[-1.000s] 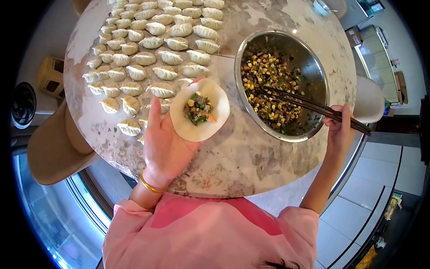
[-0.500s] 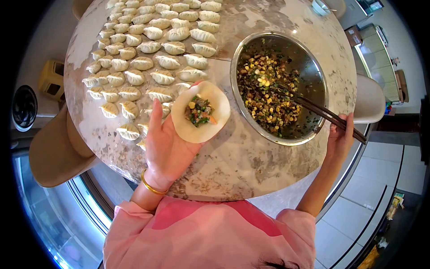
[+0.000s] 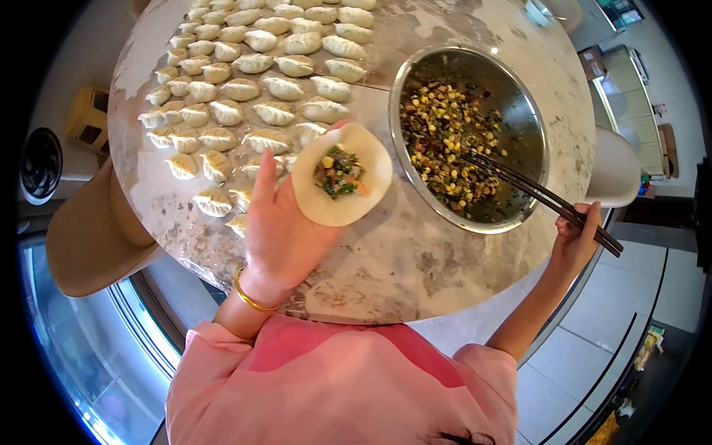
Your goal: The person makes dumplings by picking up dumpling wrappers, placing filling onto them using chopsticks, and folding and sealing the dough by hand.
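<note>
On the palm and fingers of my left hand [image 3: 285, 230] lies a round white dough wrapper [image 3: 308, 194], with a small mound of filling [image 3: 340, 174] at its middle. My right hand [image 3: 576, 237] grips dark chopsticks [image 3: 545, 194] near their rear ends. Their tips touch the mixed filling [image 3: 445, 141] of corn, greens and brown bits in a steel bowl [image 3: 540, 163]. Pleated dumplings [image 3: 274, 113] lie in rows beyond and to the left of my left hand.
The round marbled table [image 3: 415, 278] bears all of this. A small bowl [image 3: 539, 11] with a utensil stands at its far right edge. Chairs stand at the left [image 3: 93, 230] and right [image 3: 617, 167]. A black round fan [image 3: 41, 165] is at far left.
My left hand with the wrapper has shifted slightly right and up. The chopsticks have moved within the filling, their tips now further right, and my right hand has moved slightly right and down.
</note>
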{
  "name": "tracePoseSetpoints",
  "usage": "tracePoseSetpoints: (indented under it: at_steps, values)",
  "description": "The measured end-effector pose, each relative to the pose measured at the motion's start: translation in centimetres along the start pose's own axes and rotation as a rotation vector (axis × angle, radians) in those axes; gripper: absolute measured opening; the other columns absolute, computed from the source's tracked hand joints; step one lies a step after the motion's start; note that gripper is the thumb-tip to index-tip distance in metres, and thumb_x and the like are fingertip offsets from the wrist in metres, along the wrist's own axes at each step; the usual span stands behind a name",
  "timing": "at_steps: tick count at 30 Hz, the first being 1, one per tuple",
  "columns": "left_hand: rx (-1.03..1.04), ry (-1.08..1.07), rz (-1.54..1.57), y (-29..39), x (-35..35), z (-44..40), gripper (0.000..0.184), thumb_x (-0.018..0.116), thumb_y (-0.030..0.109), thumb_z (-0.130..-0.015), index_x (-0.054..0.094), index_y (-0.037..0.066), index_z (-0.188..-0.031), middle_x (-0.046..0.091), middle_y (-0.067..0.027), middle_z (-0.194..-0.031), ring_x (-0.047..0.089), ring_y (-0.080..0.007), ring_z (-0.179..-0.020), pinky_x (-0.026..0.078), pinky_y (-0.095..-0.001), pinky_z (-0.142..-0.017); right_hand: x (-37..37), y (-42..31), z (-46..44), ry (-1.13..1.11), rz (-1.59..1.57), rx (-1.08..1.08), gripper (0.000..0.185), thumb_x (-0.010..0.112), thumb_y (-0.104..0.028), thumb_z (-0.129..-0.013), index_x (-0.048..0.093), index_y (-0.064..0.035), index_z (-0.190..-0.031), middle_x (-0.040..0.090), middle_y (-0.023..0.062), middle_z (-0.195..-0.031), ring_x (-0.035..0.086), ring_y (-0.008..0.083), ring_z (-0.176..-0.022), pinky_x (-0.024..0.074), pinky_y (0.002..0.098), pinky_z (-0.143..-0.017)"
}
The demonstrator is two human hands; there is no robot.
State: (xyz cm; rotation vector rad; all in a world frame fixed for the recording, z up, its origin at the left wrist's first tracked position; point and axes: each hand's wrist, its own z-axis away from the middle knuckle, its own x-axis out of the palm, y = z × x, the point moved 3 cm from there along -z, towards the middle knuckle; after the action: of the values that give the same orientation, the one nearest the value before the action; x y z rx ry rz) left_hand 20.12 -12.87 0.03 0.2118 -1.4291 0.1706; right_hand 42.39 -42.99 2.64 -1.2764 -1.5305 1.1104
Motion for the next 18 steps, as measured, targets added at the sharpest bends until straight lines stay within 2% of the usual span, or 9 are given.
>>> tracePoseSetpoints:
  at_steps: [2, 7, 9, 12, 15, 18]
  values:
    - [0.030, 0.031, 0.042, 0.04, 0.05, 0.09, 0.068, 0.023, 0.049, -0.098, 0.026, -0.004, -0.141, 0.029, -0.0155, -0.147, 0.027, -0.0299, -0.136, 0.018, -0.0440, -0.113, -0.22, 0.21, 0.07, 0.047, -0.063, 0.059, 0.034, 0.048, -0.027, -0.097, 0.057, 0.0008, -0.079, 0.059, 0.0117, -0.059, 0.054, 0.0152, -0.044, 0.0435, 0.0218, -0.042]
    - [0.034, 0.035, 0.021, -0.02, 0.23, 0.01, 0.068, 0.023, 0.048, -0.098, 0.024, -0.005, -0.141, 0.029, -0.0156, -0.147, 0.027, -0.0292, -0.136, 0.017, -0.0437, -0.113, -0.50, 0.49, 0.11, 0.061, -0.135, 0.057, 0.035, 0.049, -0.028, -0.096, 0.057, 0.0007, -0.079, 0.058, 0.0106, -0.059, 0.054, 0.0151, -0.044, 0.0423, 0.0221, -0.041]
    - [0.039, 0.065, -0.028, 0.04, 0.26, 0.03, 0.071, 0.015, 0.052, -0.098, 0.023, -0.002, -0.143, 0.029, -0.0132, -0.147, 0.028, -0.0288, -0.135, 0.018, -0.0434, -0.113, -0.55, 0.46, 0.30, 0.085, -0.078, 0.060, 0.035, 0.049, -0.028, -0.096, 0.057, 0.0011, -0.079, 0.058, 0.0115, -0.059, 0.054, 0.0157, -0.044, 0.0421, 0.0227, -0.041]
    - [0.048, 0.092, -0.039, 0.01, 0.28, 0.07, 0.071, 0.015, 0.051, -0.098, 0.023, -0.003, -0.142, 0.029, -0.0134, -0.147, 0.028, -0.0289, -0.135, 0.019, -0.0433, -0.113, -0.11, -0.17, 0.57, 0.051, 0.042, 0.061, 0.035, 0.049, -0.027, -0.097, 0.057, 0.0016, -0.079, 0.059, 0.0127, -0.060, 0.054, 0.0164, -0.044, 0.0424, 0.0233, -0.041]
    - [0.052, 0.075, -0.004, 0.01, 0.17, 0.17, 0.068, 0.023, 0.048, -0.099, 0.023, -0.005, -0.141, 0.027, -0.0152, -0.148, 0.026, -0.0287, -0.137, 0.016, -0.0432, -0.114, -0.35, 0.06, 0.41, 0.034, 0.017, 0.041, 0.035, 0.048, -0.027, -0.097, 0.057, 0.0020, -0.079, 0.060, 0.0136, -0.060, 0.054, 0.0165, -0.043, 0.0428, 0.0232, -0.041]
    - [0.050, 0.057, -0.006, 0.11, 0.19, 0.25, 0.067, 0.023, 0.047, -0.099, 0.023, -0.005, -0.141, 0.027, -0.0152, -0.148, 0.026, -0.0287, -0.137, 0.016, -0.0428, -0.114, -0.58, 0.35, 0.40, 0.063, -0.005, 0.046, 0.035, 0.048, -0.026, -0.097, 0.058, 0.0021, -0.080, 0.059, 0.0129, -0.060, 0.054, 0.0160, -0.043, 0.0432, 0.0232, -0.041]
